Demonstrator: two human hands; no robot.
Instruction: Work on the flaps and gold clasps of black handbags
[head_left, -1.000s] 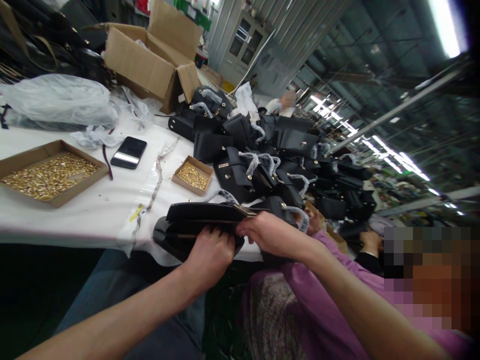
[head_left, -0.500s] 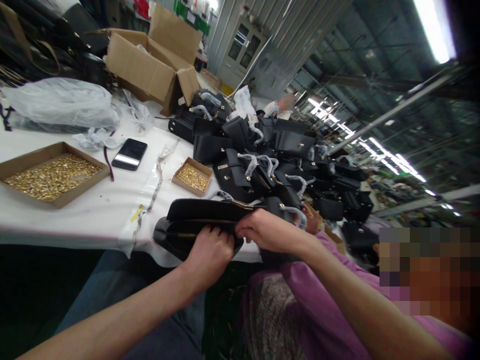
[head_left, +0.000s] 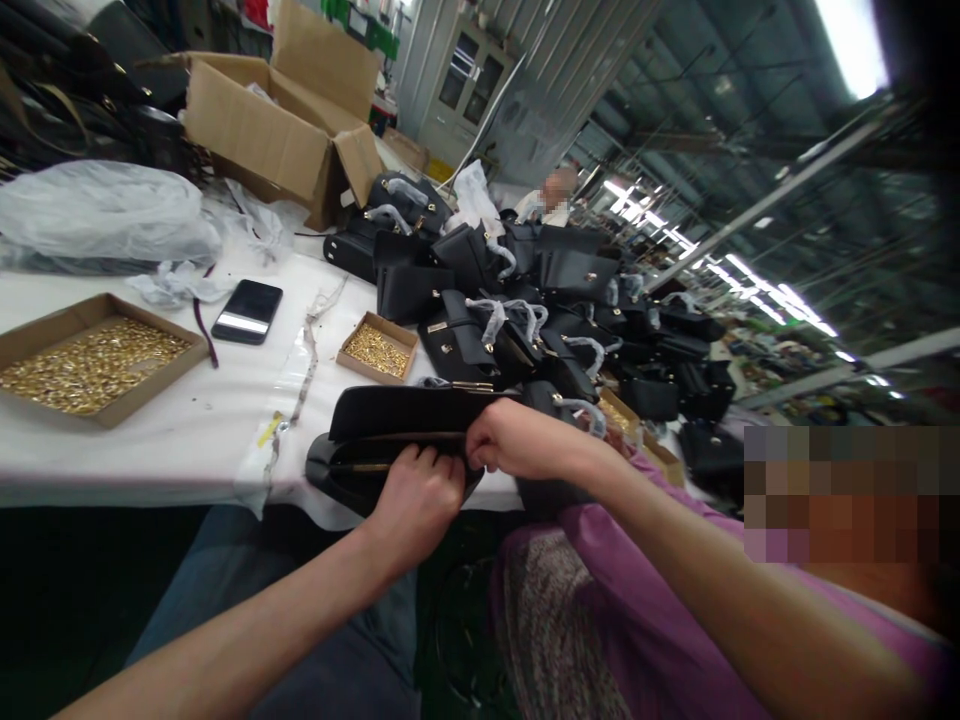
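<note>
Two hands, left (head_left: 416, 500) and right (head_left: 517, 440), one phone (head_left: 247, 312), two trays of gold hardware, large (head_left: 90, 362) and small (head_left: 377, 349), one open carton (head_left: 277, 130) upper left.

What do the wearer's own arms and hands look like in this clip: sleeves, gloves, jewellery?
Both forearms are bare to the frame edge, with no sleeves showing. The left hand and right hand wear no gloves, and no rings, watch or bracelet can be seen. The purple garment beneath the right arm is a co-worker's.

Left hand (head_left: 416, 500) curled in a fist, right hand (head_left: 517, 440) just beside it, fingers bent, forearms bare
</note>
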